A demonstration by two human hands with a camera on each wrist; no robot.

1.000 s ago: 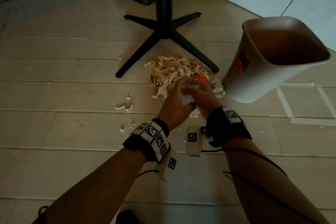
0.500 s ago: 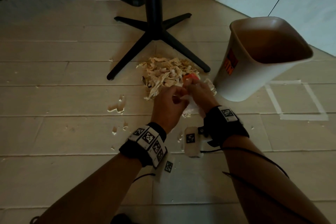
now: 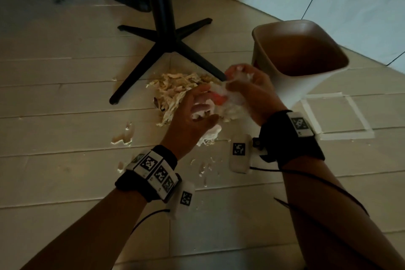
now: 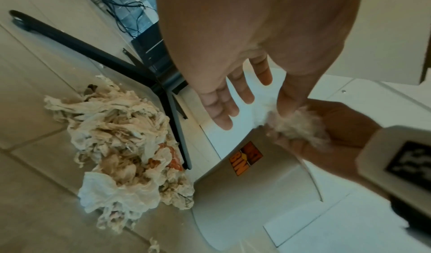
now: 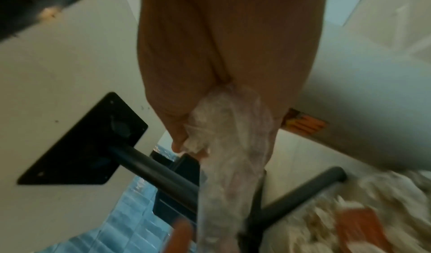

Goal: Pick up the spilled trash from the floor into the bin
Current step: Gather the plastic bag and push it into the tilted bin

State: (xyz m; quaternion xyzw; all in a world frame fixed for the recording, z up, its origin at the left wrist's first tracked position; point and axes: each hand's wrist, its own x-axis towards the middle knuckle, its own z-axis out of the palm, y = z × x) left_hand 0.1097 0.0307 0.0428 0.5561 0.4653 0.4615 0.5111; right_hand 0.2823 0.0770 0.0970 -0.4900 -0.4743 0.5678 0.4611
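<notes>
Currently, landmark is the bin (image 3: 302, 85), standing upright on the floor (image 3: 65, 120), mouth open. Table base (image 3: 166, 44) sits just left of the bin; the trash pile (image 3: 175, 90) of shredded paper and crumpled plastic lies on the floor beside the bin's left wall. Right hand (image 3: 252, 92) is just beside the bin's rim, fingers curled tight round a wad of white plastic and tissue (image 3: 236, 85). Left hand (image 3: 192, 116) is further from the bin, fingers straight and spread, steadying the wad's trailing end. Suggest: carry the wad fully over the rim before releasing, so no strands snag or drop. Orange sticker (image 4: 245, 158) on the bin's wall reads "BIN"; other lettering illegible.
</notes>
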